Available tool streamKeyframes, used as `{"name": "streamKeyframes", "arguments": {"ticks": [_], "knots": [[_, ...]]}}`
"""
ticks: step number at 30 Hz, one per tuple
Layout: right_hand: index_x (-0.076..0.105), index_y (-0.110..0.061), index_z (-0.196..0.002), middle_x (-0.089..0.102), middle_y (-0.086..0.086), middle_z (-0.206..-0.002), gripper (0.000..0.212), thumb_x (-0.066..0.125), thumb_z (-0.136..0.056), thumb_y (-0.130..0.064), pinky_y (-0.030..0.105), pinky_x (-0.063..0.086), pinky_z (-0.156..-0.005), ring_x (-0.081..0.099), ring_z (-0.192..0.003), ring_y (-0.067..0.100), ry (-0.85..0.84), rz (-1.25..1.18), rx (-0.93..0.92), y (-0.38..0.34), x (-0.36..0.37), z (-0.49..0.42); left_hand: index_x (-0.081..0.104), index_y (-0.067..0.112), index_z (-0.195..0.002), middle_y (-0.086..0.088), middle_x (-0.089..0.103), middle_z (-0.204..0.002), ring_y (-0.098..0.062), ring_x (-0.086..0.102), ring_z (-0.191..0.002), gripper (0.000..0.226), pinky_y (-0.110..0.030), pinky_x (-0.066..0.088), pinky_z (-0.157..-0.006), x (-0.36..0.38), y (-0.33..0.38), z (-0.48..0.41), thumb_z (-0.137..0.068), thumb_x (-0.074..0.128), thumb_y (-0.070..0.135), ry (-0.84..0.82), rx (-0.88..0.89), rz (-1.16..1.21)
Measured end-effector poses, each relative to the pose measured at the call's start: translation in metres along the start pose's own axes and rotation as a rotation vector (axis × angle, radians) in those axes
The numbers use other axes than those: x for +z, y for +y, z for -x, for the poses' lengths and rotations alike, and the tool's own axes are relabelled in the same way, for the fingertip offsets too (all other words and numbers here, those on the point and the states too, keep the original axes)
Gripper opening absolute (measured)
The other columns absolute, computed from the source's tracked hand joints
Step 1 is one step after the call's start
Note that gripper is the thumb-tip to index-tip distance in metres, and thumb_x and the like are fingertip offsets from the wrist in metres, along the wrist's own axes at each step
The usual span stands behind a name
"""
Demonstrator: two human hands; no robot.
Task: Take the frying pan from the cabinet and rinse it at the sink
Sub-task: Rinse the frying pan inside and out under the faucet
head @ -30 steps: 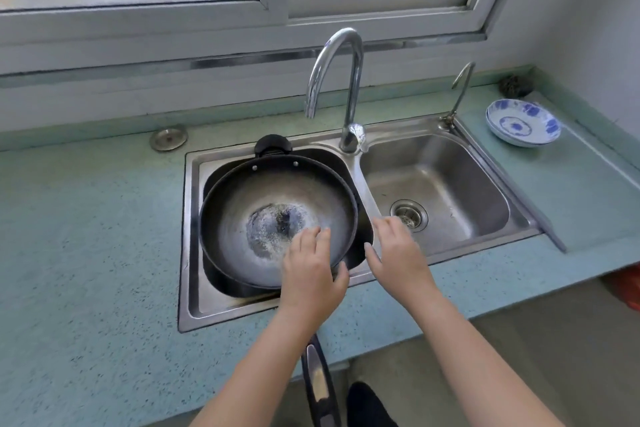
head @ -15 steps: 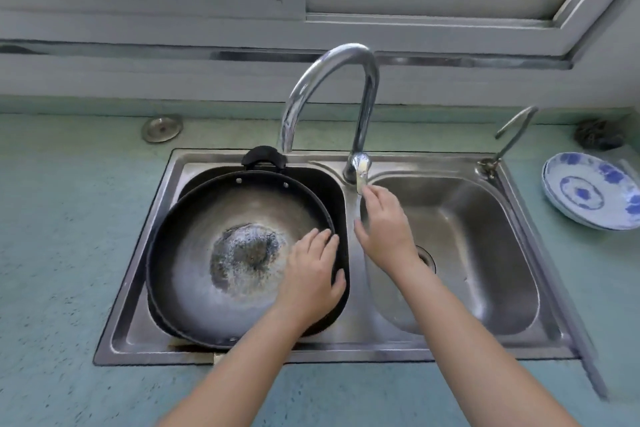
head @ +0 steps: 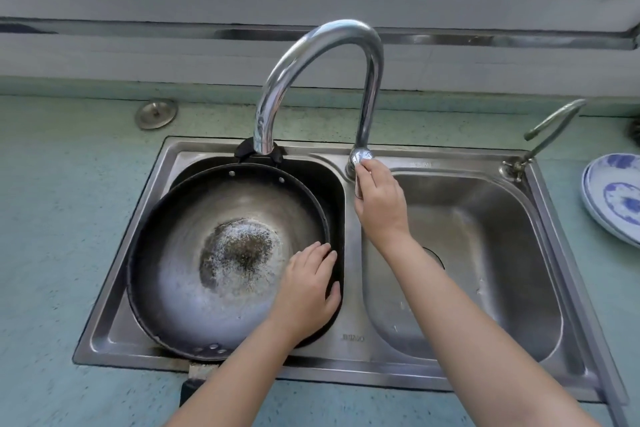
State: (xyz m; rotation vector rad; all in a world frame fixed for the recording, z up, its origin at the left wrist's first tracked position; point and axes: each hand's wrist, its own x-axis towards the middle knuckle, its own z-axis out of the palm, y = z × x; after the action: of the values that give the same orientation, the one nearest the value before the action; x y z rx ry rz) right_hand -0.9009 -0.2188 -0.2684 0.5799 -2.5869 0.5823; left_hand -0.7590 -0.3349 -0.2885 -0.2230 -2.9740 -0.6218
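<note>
Two hands: left hand [head: 308,291] grips the near-right rim of the frying pan [head: 194,253], right hand [head: 379,201] curls round the faucet handle [head: 360,157]
frying pan: left of the left hand, in the left basin of the sink [head: 351,322]
faucet [head: 322,42]: rises beyond the right hand, spout covering the pan's far grip
plates [head: 613,198]: well right of the right hand

Pan [head: 194,253] x1, taps [head: 325,35] [head: 554,121] x2, basins [head: 114,333] [head: 485,218] x2
</note>
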Motion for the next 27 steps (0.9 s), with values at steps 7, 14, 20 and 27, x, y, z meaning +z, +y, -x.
{"name": "streamKeyframes", "arguments": {"ticks": [7, 14, 20, 27], "knots": [[0.067, 0.007, -0.098, 0.068, 0.021, -0.097, 0.047, 0.073, -0.052, 0.01, 0.038, 0.057, -0.066, 0.067, -0.088, 0.036, -0.036, -0.069, -0.021, 0.005, -0.004, -0.003, 0.064, 0.004, -0.108, -0.014, 0.066, -0.116, -0.021, 0.045, -0.113, 0.045, -0.042, 0.051, -0.087, 0.007, -0.001, 0.003, -0.073, 0.047, 0.026, 0.041, 0.013, -0.01], [0.067, 0.009, -0.093, 0.068, 0.021, -0.089, 0.043, 0.069, -0.051, 0.013, 0.036, 0.057, -0.067, 0.066, -0.077, 0.037, -0.021, -0.071, -0.032, 0.001, -0.011, -0.015, 0.065, 0.004, -0.108, -0.014, 0.065, -0.117, -0.021, 0.044, -0.114, 0.046, -0.042, 0.052, -0.087, 0.008, -0.001, 0.003, -0.074, 0.047, 0.028, 0.04, 0.007, -0.031], [0.065, 0.007, -0.103, 0.068, 0.021, -0.099, 0.045, 0.066, -0.058, 0.008, 0.042, 0.058, -0.073, 0.067, -0.089, 0.037, -0.028, -0.063, 0.017, -0.004, -0.013, -0.008, 0.064, 0.004, -0.109, -0.014, 0.065, -0.118, -0.022, 0.042, -0.115, 0.047, -0.045, 0.052, -0.087, 0.004, 0.001, 0.01, -0.074, 0.046, 0.029, 0.027, -0.003, -0.038], [0.063, 0.001, -0.113, 0.064, 0.019, -0.117, 0.056, 0.073, -0.058, 0.0, 0.057, 0.047, -0.088, 0.059, -0.113, 0.038, -0.038, 0.059, 0.089, -0.037, -0.025, 0.038, 0.064, 0.003, -0.11, -0.016, 0.064, -0.118, -0.025, 0.045, -0.116, 0.047, -0.045, 0.051, -0.091, -0.012, -0.001, 0.031, -0.074, 0.047, 0.028, 0.037, 0.004, -0.023]]}}
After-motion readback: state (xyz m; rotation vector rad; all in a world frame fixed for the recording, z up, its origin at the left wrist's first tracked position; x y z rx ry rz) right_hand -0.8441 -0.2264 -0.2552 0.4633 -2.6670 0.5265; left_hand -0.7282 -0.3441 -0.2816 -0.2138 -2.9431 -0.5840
